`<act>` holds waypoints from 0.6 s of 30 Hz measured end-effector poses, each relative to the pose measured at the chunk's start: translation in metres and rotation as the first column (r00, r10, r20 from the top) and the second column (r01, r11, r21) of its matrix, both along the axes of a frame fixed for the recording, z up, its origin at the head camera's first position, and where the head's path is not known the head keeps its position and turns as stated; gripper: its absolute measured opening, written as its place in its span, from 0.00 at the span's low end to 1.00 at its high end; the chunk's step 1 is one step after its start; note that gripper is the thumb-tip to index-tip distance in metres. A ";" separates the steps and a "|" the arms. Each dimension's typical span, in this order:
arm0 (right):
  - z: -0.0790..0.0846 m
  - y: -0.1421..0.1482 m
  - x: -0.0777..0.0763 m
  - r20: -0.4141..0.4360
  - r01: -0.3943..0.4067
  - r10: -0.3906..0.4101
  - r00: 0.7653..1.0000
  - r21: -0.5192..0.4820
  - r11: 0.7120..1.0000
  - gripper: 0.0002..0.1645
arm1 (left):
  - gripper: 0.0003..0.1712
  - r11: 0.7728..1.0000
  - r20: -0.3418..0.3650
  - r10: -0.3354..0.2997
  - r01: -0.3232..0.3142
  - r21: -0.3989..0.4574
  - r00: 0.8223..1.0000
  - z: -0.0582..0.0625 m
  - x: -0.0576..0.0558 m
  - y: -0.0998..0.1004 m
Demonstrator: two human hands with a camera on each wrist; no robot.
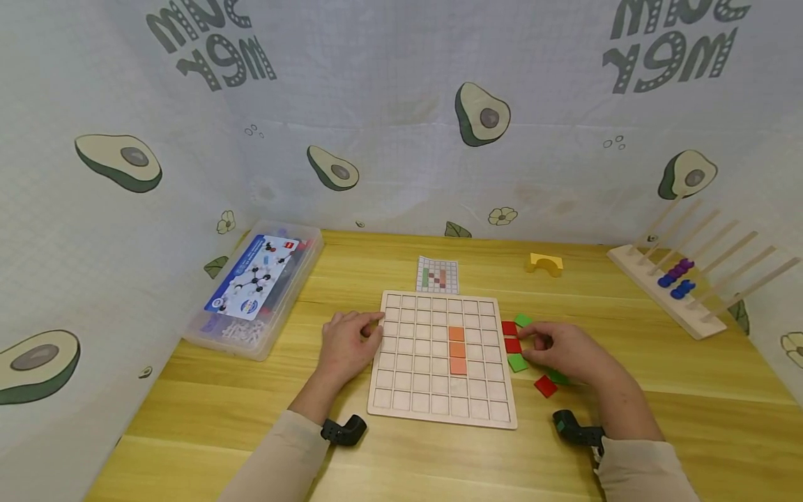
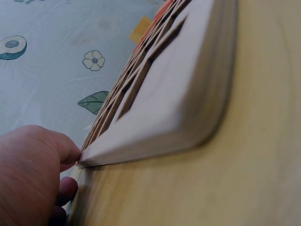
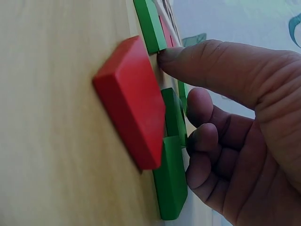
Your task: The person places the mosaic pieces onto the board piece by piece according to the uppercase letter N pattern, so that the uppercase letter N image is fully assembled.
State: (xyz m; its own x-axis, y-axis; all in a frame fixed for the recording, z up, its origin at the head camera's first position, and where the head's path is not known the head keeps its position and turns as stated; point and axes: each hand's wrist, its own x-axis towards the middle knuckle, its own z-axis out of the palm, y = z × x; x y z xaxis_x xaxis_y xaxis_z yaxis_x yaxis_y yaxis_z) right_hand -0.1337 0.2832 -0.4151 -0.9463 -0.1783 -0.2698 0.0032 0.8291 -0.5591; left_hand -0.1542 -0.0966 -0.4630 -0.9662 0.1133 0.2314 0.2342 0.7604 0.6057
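A wooden grid board (image 1: 422,402) lies flat, with three orange tiles (image 1: 457,349) in one column of its cells. At the board's left edge rests my left hand (image 1: 348,345), its thumb and index fingertip touching the rim. My right hand (image 1: 567,348) is over the loose tiles just right of the board, fingers loosely bent. Its thumb tip is by a green tile (image 1: 517,362), and its fingertips are close to a red tile (image 1: 512,346); no tile shows between them. Nearer the wrist lies another red tile (image 3: 129,101), with green tiles (image 3: 170,181) partly behind it.
Behind the board lies a printed pattern card (image 1: 437,275). A clear plastic case (image 1: 254,293) stands at the left. Farther back are a yellow arch block (image 1: 544,263) and, at the right, a wooden peg rack (image 1: 668,293) with purple and blue beads.
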 end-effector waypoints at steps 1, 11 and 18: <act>0.000 0.000 0.000 0.000 0.000 0.000 1.000 0.000 1.000 0.16 | 0.16 1.000 0.000 -0.001 0.001 0.002 1.000 0.000 0.000 0.000; 0.001 -0.002 0.000 0.001 0.002 -0.002 1.000 0.006 1.000 0.15 | 0.16 1.000 0.008 0.006 -0.006 -0.001 1.000 0.001 0.001 0.000; 0.001 -0.003 0.000 -0.003 0.000 0.000 1.000 0.016 1.000 0.17 | 0.16 1.000 0.008 0.007 -0.007 0.001 1.000 0.000 0.001 0.000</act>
State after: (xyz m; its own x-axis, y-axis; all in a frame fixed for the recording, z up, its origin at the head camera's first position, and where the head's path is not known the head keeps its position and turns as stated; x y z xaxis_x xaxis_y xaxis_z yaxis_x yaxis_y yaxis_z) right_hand -0.1338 0.2803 -0.4138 -0.9471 -0.1742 -0.2696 0.0014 0.8377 -0.5461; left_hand -0.1535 -0.0962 -0.4632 -0.9688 0.1064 0.2237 0.2241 0.7611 0.6087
